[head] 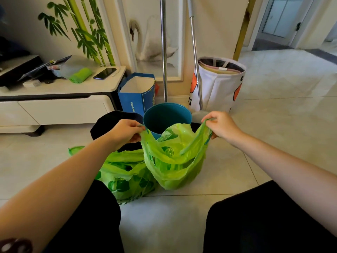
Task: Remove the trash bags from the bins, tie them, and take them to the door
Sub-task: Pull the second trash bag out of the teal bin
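Note:
A green trash bag (pixel 175 167) stands on the tiled floor in front of me, its mouth stretched wide. My left hand (pixel 125 132) pinches the bag's left handle and my right hand (pixel 221 125) pinches the right handle, both held up and apart. Just behind the bag is a blue bin (pixel 166 117), with no bag in it. A second green trash bag (pixel 125 176) lies slumped on the floor to the left, touching the first. A black bin (pixel 109 123) sits behind my left hand, partly hidden.
A low white cabinet (pixel 60 105) stands at the left with a phone (pixel 104 73) and a green bag roll (pixel 81 74) on top. A blue paper bag (pixel 136 92), two mop poles (pixel 164 52) and a white fabric basket (pixel 218 83) line the wall. A doorway (pixel 284 21) is far right.

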`<state>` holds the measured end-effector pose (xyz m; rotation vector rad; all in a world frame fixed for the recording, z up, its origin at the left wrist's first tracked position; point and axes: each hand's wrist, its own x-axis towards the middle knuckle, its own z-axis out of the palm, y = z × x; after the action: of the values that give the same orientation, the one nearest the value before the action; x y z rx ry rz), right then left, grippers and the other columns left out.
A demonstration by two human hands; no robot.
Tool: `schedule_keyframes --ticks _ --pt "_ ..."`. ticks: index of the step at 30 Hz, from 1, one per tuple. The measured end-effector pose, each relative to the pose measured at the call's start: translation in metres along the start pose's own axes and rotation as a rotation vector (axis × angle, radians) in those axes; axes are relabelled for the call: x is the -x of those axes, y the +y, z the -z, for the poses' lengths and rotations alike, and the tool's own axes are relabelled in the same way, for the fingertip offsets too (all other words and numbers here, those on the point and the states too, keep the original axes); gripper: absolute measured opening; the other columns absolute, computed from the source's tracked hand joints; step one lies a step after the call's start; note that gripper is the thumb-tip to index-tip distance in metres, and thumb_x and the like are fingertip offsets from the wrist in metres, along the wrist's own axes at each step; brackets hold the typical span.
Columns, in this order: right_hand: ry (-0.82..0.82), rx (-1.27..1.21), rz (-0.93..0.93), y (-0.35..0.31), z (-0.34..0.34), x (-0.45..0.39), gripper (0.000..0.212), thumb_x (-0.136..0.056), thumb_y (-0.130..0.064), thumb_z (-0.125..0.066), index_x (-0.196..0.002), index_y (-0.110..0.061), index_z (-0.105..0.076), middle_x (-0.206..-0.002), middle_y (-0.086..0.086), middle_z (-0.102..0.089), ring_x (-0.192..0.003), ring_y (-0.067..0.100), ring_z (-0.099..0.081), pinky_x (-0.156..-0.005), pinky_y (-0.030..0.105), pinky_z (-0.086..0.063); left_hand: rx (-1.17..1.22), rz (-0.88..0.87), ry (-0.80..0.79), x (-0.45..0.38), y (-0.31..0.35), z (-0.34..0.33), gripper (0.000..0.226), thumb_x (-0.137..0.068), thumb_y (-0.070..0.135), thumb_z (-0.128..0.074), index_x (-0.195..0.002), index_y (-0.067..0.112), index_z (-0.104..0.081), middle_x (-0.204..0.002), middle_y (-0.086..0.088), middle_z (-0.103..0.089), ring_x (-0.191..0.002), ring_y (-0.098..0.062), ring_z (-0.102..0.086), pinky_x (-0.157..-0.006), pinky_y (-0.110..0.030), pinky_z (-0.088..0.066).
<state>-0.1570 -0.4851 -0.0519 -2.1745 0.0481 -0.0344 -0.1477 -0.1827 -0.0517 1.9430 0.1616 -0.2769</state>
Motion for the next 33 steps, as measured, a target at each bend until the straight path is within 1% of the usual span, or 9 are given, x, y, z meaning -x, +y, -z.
schedule_keyframes --ticks 3,6,9,14,18,19,22,26,33 --pt "0.019 -0.061 -0.025 0.009 -0.001 -0.008 0.019 -0.093 -0.009 -0.050 -0.095 -0.017 -0.068 -0.089 0.011 -0.067 -0.082 0.026 -0.065 -0.060 0.027 -0.051 0.019 -0.036 0.021 -0.003 0.001 0.001 0.012 -0.092 0.008 -0.059 -0.085 0.007 -0.068 -0.075 -0.010 -0.065 -0.057 -0.013 -0.058 -0.055 -0.020 -0.053" --pt "-0.004 -0.115 -0.006 0.005 -0.001 -0.011 0.023 -0.094 -0.007 -0.047 -0.097 -0.013 -0.069 -0.088 0.004 -0.067 -0.084 0.018 -0.061 -0.068 0.023 -0.048 0.073 -0.069 0.029 -0.004 0.004 0.002 0.012 -0.091 0.009 -0.060 -0.086 0.006 -0.070 -0.076 -0.010 -0.066 -0.055 -0.009 -0.059 -0.055 -0.020 -0.053" --pt "-0.048 -0.125 -0.042 0.003 -0.003 -0.013 0.029 -0.093 -0.007 -0.045 -0.086 -0.020 -0.070 -0.081 -0.005 -0.064 -0.081 0.015 -0.060 -0.075 0.029 -0.050 0.136 -0.085 -0.009 -0.005 0.008 0.002 0.013 -0.092 0.010 -0.059 -0.092 0.004 -0.070 -0.080 -0.012 -0.065 -0.058 -0.011 -0.057 -0.058 -0.021 -0.051" --pt "-0.155 -0.045 -0.107 0.004 -0.014 -0.023 0.024 -0.093 -0.011 -0.048 -0.100 -0.010 -0.071 -0.080 0.000 -0.063 -0.078 0.014 -0.058 -0.062 0.022 -0.046 0.071 -0.080 -0.037 -0.009 0.009 -0.009 0.016 -0.093 0.010 -0.058 -0.100 0.000 -0.069 -0.085 -0.017 -0.063 -0.064 -0.015 -0.055 -0.063 -0.024 -0.051" --pt "-0.173 0.047 -0.173 0.009 -0.027 -0.044 0.033 -0.093 -0.018 -0.052 -0.104 0.010 -0.067 -0.097 0.033 -0.064 -0.077 0.025 -0.054 -0.070 0.031 -0.046 0.012 -0.029 0.013 -0.020 0.005 -0.012 0.018 -0.092 0.011 -0.060 -0.101 -0.002 -0.068 -0.082 -0.015 -0.062 -0.059 -0.014 -0.056 -0.064 -0.024 -0.053" --pt "-0.174 0.076 -0.186 0.010 -0.030 -0.049 0.034 -0.094 -0.020 -0.053 -0.098 0.010 -0.068 -0.089 0.032 -0.063 -0.073 0.025 -0.054 -0.068 0.030 -0.046 0.001 -0.014 0.026 -0.024 0.005 -0.011 0.016 -0.091 0.011 -0.060 -0.099 -0.001 -0.068 -0.080 -0.014 -0.062 -0.058 -0.013 -0.056 -0.064 -0.024 -0.054" --pt "-0.204 0.206 -0.230 0.013 -0.044 -0.070 0.030 -0.091 -0.025 -0.059 -0.067 -0.007 -0.058 -0.060 0.008 -0.050 -0.055 0.018 -0.047 -0.054 0.025 -0.040 -0.018 0.008 0.035 -0.041 0.004 -0.010 0.012 -0.090 0.011 -0.062 -0.094 0.001 -0.068 -0.073 -0.011 -0.063 -0.053 -0.011 -0.057 -0.060 -0.023 -0.055" --pt "-0.247 0.358 -0.276 0.029 -0.064 -0.095 0.034 -0.089 -0.032 -0.063 -0.065 -0.011 -0.049 -0.062 0.006 -0.050 -0.062 0.024 -0.053 -0.057 0.030 -0.045 0.024 -0.006 0.016 -0.056 -0.004 -0.010 0.015 -0.091 0.011 -0.061 -0.097 -0.001 -0.069 -0.080 -0.014 -0.065 -0.055 -0.011 -0.058 -0.057 -0.020 -0.054" --pt "-0.360 0.394 -0.365 0.047 -0.092 -0.116 0.027 -0.090 -0.023 -0.060 -0.068 -0.010 -0.049 -0.066 0.011 -0.052 -0.053 0.024 -0.052 -0.044 0.028 -0.046 0.081 0.028 -0.028 -0.074 -0.020 -0.007 0.012 -0.090 0.009 -0.062 -0.093 0.001 -0.070 -0.083 -0.017 -0.066 -0.055 -0.011 -0.058 -0.056 -0.021 -0.053"
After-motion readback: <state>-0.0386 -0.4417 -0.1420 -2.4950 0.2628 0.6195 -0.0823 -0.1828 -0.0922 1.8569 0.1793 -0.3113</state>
